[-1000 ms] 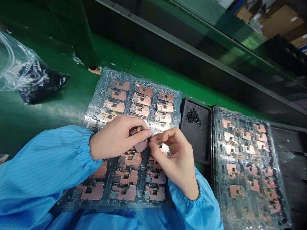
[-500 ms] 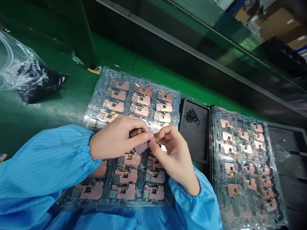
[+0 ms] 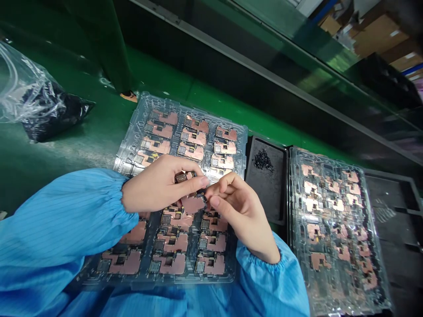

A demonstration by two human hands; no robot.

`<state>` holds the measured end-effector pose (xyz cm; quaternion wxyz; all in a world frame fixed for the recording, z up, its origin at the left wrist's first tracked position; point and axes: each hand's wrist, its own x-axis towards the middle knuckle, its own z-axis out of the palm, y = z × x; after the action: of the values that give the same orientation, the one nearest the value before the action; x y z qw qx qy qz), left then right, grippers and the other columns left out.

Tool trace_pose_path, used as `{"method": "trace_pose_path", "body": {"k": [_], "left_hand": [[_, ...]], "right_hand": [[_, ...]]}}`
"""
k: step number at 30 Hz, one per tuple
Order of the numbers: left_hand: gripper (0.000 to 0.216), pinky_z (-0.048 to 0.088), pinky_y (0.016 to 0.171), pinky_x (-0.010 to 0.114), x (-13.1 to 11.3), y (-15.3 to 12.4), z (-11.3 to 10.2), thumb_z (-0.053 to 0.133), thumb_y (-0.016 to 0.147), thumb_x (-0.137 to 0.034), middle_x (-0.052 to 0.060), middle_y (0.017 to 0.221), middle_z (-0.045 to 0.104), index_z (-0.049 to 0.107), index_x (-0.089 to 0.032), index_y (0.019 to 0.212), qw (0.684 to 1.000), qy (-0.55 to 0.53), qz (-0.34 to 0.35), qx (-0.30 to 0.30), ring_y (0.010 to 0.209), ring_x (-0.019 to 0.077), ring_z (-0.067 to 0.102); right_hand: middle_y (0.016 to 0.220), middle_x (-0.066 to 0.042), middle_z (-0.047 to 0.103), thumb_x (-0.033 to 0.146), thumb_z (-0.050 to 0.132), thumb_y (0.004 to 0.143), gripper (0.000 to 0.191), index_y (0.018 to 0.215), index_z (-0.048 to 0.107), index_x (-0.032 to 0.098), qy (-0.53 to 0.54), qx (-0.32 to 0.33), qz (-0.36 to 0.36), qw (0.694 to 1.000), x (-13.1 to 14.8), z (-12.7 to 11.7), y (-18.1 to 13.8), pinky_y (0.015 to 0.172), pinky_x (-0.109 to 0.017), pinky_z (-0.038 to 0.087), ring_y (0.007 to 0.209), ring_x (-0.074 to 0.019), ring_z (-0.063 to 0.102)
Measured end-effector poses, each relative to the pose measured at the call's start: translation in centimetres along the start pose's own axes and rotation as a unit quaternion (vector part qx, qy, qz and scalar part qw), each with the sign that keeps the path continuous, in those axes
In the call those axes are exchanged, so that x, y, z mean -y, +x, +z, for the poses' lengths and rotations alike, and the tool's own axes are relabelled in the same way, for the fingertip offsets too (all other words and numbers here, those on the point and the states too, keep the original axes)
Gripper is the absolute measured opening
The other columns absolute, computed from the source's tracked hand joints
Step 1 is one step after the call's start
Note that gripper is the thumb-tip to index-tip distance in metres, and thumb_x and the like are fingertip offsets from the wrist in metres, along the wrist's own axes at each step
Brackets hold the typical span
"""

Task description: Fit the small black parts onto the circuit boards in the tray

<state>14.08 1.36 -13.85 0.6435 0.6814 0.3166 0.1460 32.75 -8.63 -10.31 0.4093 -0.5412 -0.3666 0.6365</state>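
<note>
My left hand point(image 3: 155, 187) grips a small copper-coloured circuit board point(image 3: 191, 202) above a dark tray point(image 3: 147, 277) that holds several like boards. My right hand point(image 3: 239, 209) pinches at the board's right edge with thumb and forefinger, on a tiny dark part that I cannot make out. Both hands meet over the middle of the tray. Blue sleeves cover both forearms.
A clear tray point(image 3: 132, 127) of boards lies behind the dark one. A small black tray point(image 3: 277, 193) with a heap of tiny black parts point(image 3: 262, 160) sits to the right, then another clear tray point(image 3: 376, 281) of boards. A plastic bag point(image 3: 29, 99) lies far left on the green bench.
The held board has tilted and dropped slightly, showing more of its copper face. My right hand has shifted a little down and right; my left hand stays put.
</note>
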Motion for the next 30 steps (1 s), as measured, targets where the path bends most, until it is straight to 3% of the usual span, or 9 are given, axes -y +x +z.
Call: {"method": "trace_pose_path", "body": {"k": [4, 13, 21, 26, 28, 30], "left_hand": [[0.027, 0.039, 0.057, 0.022, -0.1, 0.0, 0.0, 0.06, 0.098, -0.041, -0.004, 0.071, 0.066, 0.074, -0.022, 0.084, 1.0, 0.006, 0.005, -0.004, 0.065, 0.0103, 0.056], [0.036, 0.05, 0.057, 0.021, -0.4, -0.1, 0.1, 0.053, 0.101, -0.046, 0.001, 0.079, 0.069, 0.072, -0.019, 0.086, 0.998, -0.008, -0.038, 0.059, 0.067, 0.0129, 0.061], [0.034, 0.058, 0.062, 0.022, 0.2, 0.0, 0.3, 0.056, 0.099, -0.049, 0.003, 0.089, 0.073, 0.075, -0.022, 0.103, 0.997, -0.022, -0.038, 0.071, 0.073, 0.0148, 0.067], [0.036, 0.049, 0.053, 0.023, 0.6, 0.0, 0.3, 0.053, 0.101, -0.051, 0.001, 0.082, 0.071, 0.071, -0.024, 0.119, 0.998, 0.045, -0.02, 0.039, 0.066, 0.0145, 0.064], [0.035, 0.045, 0.054, 0.025, 0.8, 0.1, 0.3, 0.049, 0.103, -0.047, 0.001, 0.081, 0.07, 0.071, -0.024, 0.117, 0.994, 0.109, 0.002, 0.03, 0.065, 0.0144, 0.061], [0.033, 0.044, 0.057, 0.025, 0.9, 0.1, 0.3, 0.047, 0.104, -0.042, 0.001, 0.084, 0.071, 0.072, -0.023, 0.114, 0.985, 0.163, 0.029, 0.041, 0.068, 0.0147, 0.062]], "right_hand": [[0.094, -0.002, 0.066, 0.02, 0.062, 0.099, 0.014, 0.095, 0.048, 0.021, -0.008, 0.004, 0.007, 1.0, 0.1, -0.1, 0.0, 0.077, -0.027, 0.053, 0.08, -0.0109, 0.06], [0.082, 0.002, 0.065, 0.019, 0.068, 0.092, 0.024, 0.093, 0.044, 0.023, -0.153, -0.089, -0.049, 0.983, -1.1, -0.6, 0.0, 0.071, -0.026, 0.05, 0.073, -0.0118, 0.059], [0.092, -0.003, 0.067, 0.029, 0.073, 0.092, 0.022, 0.104, 0.056, 0.02, -0.154, -0.025, 0.009, 0.988, 0.4, -3.2, -0.1, 0.073, -0.026, 0.056, 0.084, -0.0145, 0.067], [0.097, -0.003, 0.068, 0.029, 0.072, 0.092, 0.026, 0.111, 0.058, 0.02, -0.253, -0.193, -0.092, 0.944, 0.6, -7.2, -0.1, 0.081, -0.028, 0.056, 0.091, -0.0152, 0.067], [0.097, -0.003, 0.067, 0.029, 0.07, 0.092, 0.025, 0.112, 0.057, 0.02, -0.272, -0.2, -0.101, 0.936, 0.2, -8.3, 0.2, 0.081, -0.028, 0.054, 0.09, -0.0151, 0.067], [0.095, -0.004, 0.068, 0.028, 0.066, 0.094, 0.023, 0.113, 0.056, 0.019, -0.289, -0.165, -0.083, 0.939, -0.3, -8.5, 0.7, 0.079, -0.029, 0.053, 0.088, -0.0156, 0.067]]}}
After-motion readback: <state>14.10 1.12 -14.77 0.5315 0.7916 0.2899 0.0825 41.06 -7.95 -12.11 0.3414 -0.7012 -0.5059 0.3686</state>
